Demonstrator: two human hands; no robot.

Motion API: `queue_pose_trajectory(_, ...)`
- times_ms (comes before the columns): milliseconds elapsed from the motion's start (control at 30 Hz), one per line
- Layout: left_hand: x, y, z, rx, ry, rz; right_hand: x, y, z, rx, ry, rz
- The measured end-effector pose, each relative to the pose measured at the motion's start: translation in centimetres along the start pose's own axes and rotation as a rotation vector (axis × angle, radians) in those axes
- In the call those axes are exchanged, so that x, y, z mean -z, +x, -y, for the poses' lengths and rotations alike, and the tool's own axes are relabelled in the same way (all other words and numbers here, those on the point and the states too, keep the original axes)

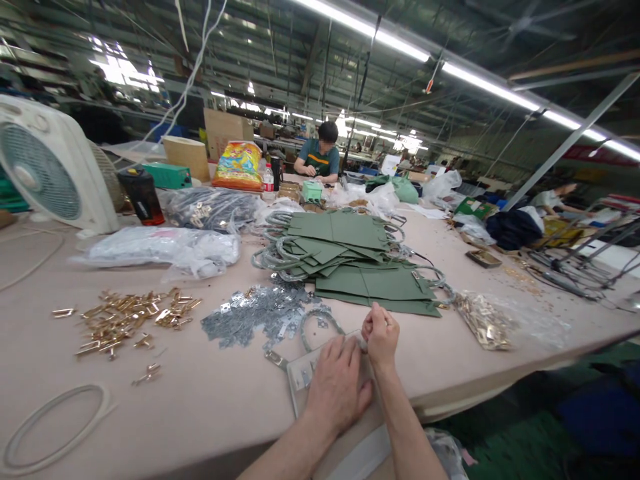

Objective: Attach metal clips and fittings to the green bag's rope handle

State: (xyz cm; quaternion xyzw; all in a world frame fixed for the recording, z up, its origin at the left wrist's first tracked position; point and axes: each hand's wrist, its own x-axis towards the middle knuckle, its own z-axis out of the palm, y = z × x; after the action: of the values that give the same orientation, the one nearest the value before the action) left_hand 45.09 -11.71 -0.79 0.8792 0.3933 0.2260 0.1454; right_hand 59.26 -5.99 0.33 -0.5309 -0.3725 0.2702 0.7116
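At the table's front edge lies a flat pale grey panel (299, 395) with small metal plates on it. A plastic-wrapped handle loop (303, 328) rises behind it, and a strap end with a metal fitting (276, 360) sticks out to the left. My left hand (336, 377) rests flat on the panel, fingers stretched forward. Just right of those fingertips, my right hand (381, 333) is closed in a pinch at the panel's far right corner; what is between its fingers is hidden. Thin silver metal plates (265, 310) are heaped just beyond the panel.
Green bag panels with wrapped handles (345, 253) are stacked behind my hands. Gold fittings (130, 317) and a coil of pale strip (55, 427) lie left. A bag of gold parts (485, 320) sits right. Further back are a fan (50, 167) and a seated co-worker (320, 157).
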Motion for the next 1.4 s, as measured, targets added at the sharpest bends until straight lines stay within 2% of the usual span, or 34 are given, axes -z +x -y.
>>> queue_pose_trajectory(200,0.2,-0.1,0.1,-0.017,0.032,-0.004,0.7,1.1,0.8,-0.084,0.236,-0.023)
queue_pose_trajectory(400,0.3,-0.1,-0.2,-0.009,0.042,-0.004,-1.2,3.1,0.8,-0.206,0.164,0.104)
queue_pose_trajectory(533,0.1,0.0,-0.2,0.001,0.054,-0.006,-1.8,3.2,0.3,-0.233,0.098,0.161)
queue_pose_trajectory(633,0.0,0.1,-0.1,0.000,0.050,-0.005,-1.4,2.2,0.1,-0.199,0.055,0.170)
queue_pose_trajectory(800,-0.3,0.0,0.2,-0.006,0.049,-0.020,-0.4,0.4,1.1,-0.009,0.034,0.133)
queue_pose_trajectory(933,-0.4,-0.1,0.2,-0.013,0.057,-0.020,0.0,0.0,2.8,0.115,0.241,0.112)
queue_pose_trajectory(1000,-0.3,-0.1,0.0,-0.013,0.055,-0.024,0.0,-0.2,2.9,0.161,0.282,0.099)
queue_pose_trajectory(1167,0.0,-0.2,-0.4,0.020,0.058,-0.036,0.1,-0.7,1.6,0.049,0.035,0.164)
queue_pose_trajectory(1233,0.1,-0.3,-0.3,0.014,0.060,-0.029,0.2,-0.7,1.8,0.046,0.084,0.154)
queue_pose_trajectory(1333,-0.2,-0.3,-0.1,-0.001,0.052,-0.026,0.3,-0.8,2.5,0.156,0.234,0.090)
queue_pose_trajectory(1400,-0.6,-0.3,0.0,-0.001,0.043,-0.038,0.3,-0.9,2.4,0.191,0.230,0.085)
